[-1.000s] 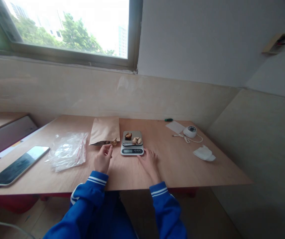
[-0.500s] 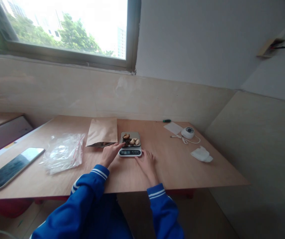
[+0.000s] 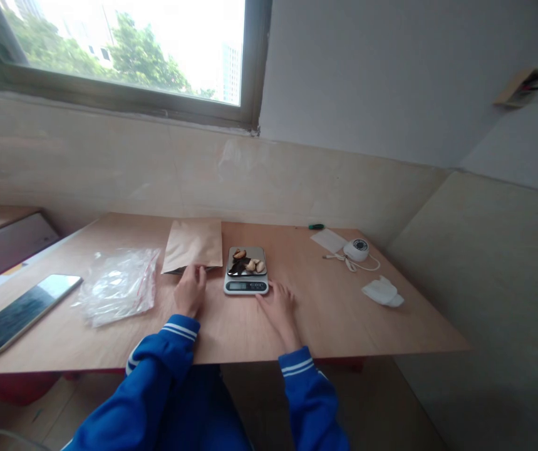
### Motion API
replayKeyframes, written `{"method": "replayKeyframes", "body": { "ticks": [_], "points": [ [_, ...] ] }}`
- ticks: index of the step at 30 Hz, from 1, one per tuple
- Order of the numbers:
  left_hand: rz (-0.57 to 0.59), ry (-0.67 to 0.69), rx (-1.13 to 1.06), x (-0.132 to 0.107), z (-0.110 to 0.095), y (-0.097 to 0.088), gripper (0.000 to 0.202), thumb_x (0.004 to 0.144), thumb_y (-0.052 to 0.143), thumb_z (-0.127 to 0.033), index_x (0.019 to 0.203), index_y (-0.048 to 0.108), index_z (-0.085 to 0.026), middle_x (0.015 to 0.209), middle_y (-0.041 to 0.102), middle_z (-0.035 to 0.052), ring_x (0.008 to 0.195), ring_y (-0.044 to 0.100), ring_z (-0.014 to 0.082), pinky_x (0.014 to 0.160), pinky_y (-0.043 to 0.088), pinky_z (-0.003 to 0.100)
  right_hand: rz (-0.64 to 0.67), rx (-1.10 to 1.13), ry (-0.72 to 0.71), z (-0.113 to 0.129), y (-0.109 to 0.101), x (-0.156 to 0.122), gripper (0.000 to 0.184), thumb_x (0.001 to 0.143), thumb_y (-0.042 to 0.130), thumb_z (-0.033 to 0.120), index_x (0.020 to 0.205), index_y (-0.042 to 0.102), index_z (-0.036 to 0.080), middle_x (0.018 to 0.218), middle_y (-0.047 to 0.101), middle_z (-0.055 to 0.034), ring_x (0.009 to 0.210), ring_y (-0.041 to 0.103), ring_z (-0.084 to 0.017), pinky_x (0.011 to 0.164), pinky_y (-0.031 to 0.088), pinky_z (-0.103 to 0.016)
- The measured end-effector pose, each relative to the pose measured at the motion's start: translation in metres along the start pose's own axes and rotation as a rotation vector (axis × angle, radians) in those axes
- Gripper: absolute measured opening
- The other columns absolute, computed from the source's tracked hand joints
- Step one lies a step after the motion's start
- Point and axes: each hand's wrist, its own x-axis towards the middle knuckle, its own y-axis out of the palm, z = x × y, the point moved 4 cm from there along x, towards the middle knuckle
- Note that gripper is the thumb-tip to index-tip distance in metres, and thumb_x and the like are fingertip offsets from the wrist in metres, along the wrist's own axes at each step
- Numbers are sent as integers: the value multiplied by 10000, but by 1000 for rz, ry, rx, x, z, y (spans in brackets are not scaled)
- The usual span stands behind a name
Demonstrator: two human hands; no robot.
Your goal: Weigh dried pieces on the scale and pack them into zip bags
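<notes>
Head view: the flat brown paper pouch point(image 3: 193, 245) lies just left of the small digital kitchen scale point(image 3: 247, 270), its mouth under the open left hand's point(image 3: 190, 292) fingertips. Right hand point(image 3: 278, 305) rests open, steadying the scale; reach in gently.

Left hand point(image 3: 190, 292) and right hand point(image 3: 279, 305) flat, fingers forward.
</notes>
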Motion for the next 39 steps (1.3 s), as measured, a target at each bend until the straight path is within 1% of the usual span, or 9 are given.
{"method": "replayKeyframes", "body": {
  "ticks": [3, 6, 9, 13, 19, 27, 32, 36, 39],
  "points": [
    [-17, -194, -14, 2, 20, -10, 299, 913, 369, -346, 1026, 607, -204, 1034, 680, 92, 931, 637, 239, 717, 452, 306, 5, 4, -9, 0, 0, -1, 359, 808, 615, 360, 1125, 582, 195, 1178, 638, -86, 1122, 534, -260, 953, 345, -392],
    [-12, -249, 6, 3, 33, -15, 327, 901, 353, -338, 1049, 605, -191, 1055, 680, 122, 940, 640, 278, 731, 469, 356, 0, 5, -13, -1, 1, -1, 371, 815, 605, 358, 1148, 575, 197, 1198, 629, -87, 1135, 528, -258, 956, 347, -388],
    [-14, -277, 10, 1, 40, -17, 378, 901, 329, -324, 1158, 562, -174, 1125, 661, 138, 992, 629, 295, 774, 474, 383, -2, 15, -18, -2, 1, -1, 363, 825, 589, 365, 1149, 578, 203, 1207, 625, -87, 1141, 526, -254, 957, 349, -379],
    [35, -238, 67, -1, 40, -12, 400, 903, 318, -323, 1210, 536, -188, 1158, 648, 135, 1013, 623, 296, 778, 475, 386, 6, 20, -23, -2, 0, -2, 348, 831, 576, 357, 1146, 583, 209, 1204, 626, -86, 1142, 527, -253, 961, 352, -377],
    [145, -77, 328, 4, 31, -1, 401, 911, 283, -344, 1067, 564, -104, 1038, 666, 185, 936, 644, 315, 738, 471, 392, 6, 7, -22, 0, -1, -2, 346, 822, 589, 337, 1140, 587, 199, 1202, 627, -90, 1133, 533, -258, 954, 359, -381],
    [190, -112, 324, 19, 30, 3, 544, 911, 227, -513, 1044, 580, -121, 943, 695, 193, 875, 666, 344, 688, 475, 413, -4, 8, -31, -3, 1, -2, 359, 825, 588, 345, 1156, 580, 209, 1210, 622, -85, 1139, 526, -248, 966, 348, -378],
    [191, -166, 302, 18, 31, 0, 632, 880, 234, -605, 1120, 563, -122, 938, 694, 210, 880, 665, 363, 694, 473, 426, 2, 1, -29, -4, 2, -2, 360, 824, 583, 353, 1154, 580, 211, 1208, 623, -85, 1141, 526, -250, 972, 342, -382],
    [189, -156, 311, 15, 27, -1, 632, 877, 256, -610, 1140, 553, -117, 915, 700, 199, 868, 671, 352, 689, 472, 403, -5, -19, -30, -5, 3, -1, 359, 824, 578, 361, 1154, 580, 222, 1210, 621, -88, 1143, 528, -253, 963, 342, -384],
    [180, -79, 358, 11, 22, 0, 537, 904, 269, -543, 1118, 566, -150, 897, 707, 167, 838, 679, 329, 665, 468, 375, -7, -23, -27, -5, 3, -1, 362, 823, 579, 362, 1158, 580, 222, 1211, 620, -87, 1145, 528, -251, 962, 342, -380]
  ]
}}
